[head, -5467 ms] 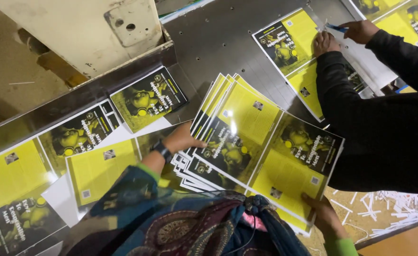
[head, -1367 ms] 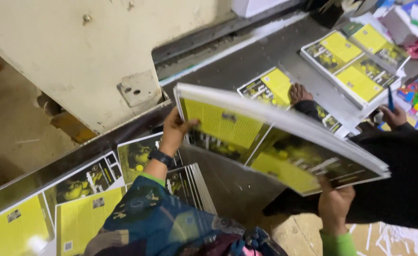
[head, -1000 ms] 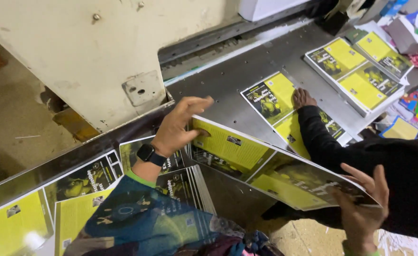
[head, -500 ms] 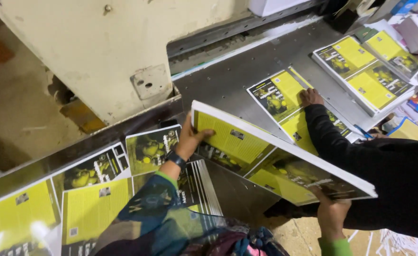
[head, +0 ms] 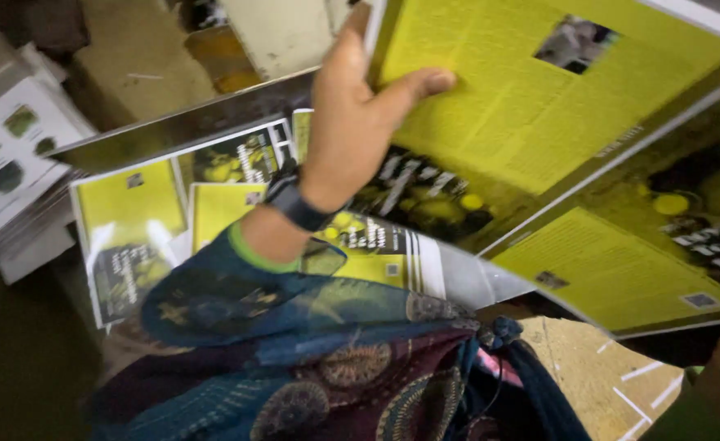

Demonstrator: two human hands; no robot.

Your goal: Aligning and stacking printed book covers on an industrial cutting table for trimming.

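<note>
Printed sheets (head: 556,147) sit lifted off the worktop (head: 172,131), my left hand (head: 352,122) gripping their edge, right hand unseen.

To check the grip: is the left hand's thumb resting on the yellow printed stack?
Yes, the left hand grips the stack edge, thumb lying across its yellow face.
</note>
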